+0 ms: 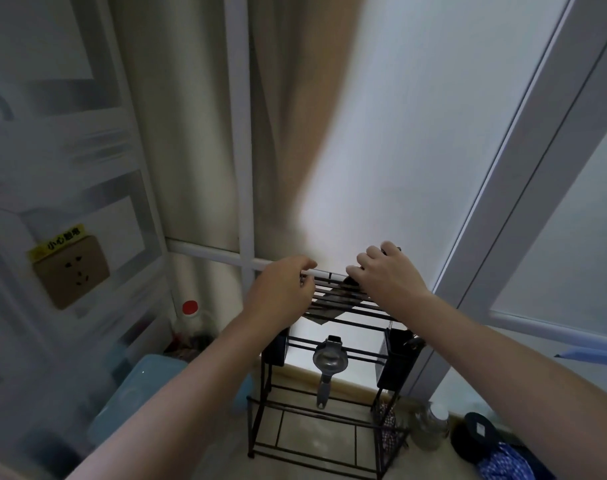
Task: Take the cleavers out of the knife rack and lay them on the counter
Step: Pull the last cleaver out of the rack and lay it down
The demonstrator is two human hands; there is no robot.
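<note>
Both your bare forearms reach forward and up from the bottom corners toward the black wire rack (347, 299). Your left hand (281, 289) sits at the rack's left top edge, palm turned inward, fingers curled around the outermost top bar. Your right hand (387, 271) lies over the rack's back right corner, back of the hand up, fingers bent down onto a dark handle there; whether they fully close on it is unclear. The two hands stay apart.
</note>
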